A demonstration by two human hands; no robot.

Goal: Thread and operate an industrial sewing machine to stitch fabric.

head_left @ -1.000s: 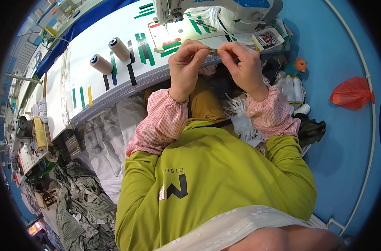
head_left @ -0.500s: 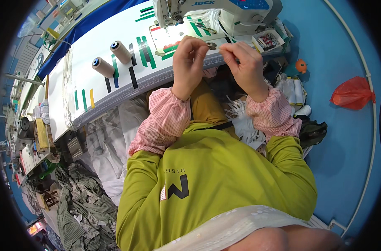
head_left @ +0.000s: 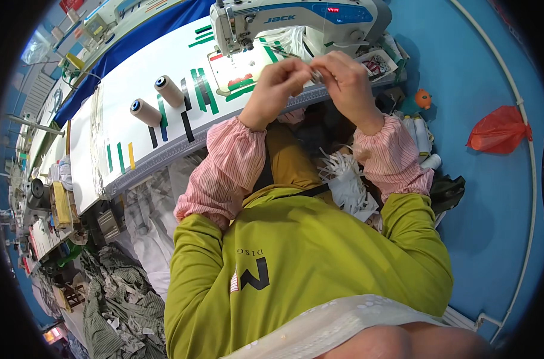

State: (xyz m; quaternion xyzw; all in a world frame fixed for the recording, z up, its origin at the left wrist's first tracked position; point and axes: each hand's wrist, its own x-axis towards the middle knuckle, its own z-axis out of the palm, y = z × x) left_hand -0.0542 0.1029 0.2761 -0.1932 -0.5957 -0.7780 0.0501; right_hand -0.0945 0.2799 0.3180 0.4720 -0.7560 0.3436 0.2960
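Over the front edge of the sewing table, my two hands meet fingertip to fingertip. Between them is a small round metal bobbin [head_left: 316, 76], partly hidden by fingers. My left hand [head_left: 279, 85] is closed, its thumb and forefinger reaching to the bobbin from the left, slightly blurred. From the right, my right hand [head_left: 348, 82] pinches at the same piece with bent fingers. Any thread on it is too fine to make out. Just behind the hands stands a white and blue sewing machine [head_left: 302, 23], its needle plate [head_left: 239, 70] lit.
Two beige thread cones [head_left: 169, 91] stand on the white table [head_left: 119, 99], among green and black tape strips [head_left: 201, 91]. A box of small parts [head_left: 376, 64] sits right of the machine. A red bag [head_left: 499, 131] hangs on the wall pipe. Grey striped cloth [head_left: 119, 299] lies below left.
My hands have come together, the right moving left toward the left one. The bobbin, earlier at my left fingertips, now sits between both hands, lower and further right in the view.
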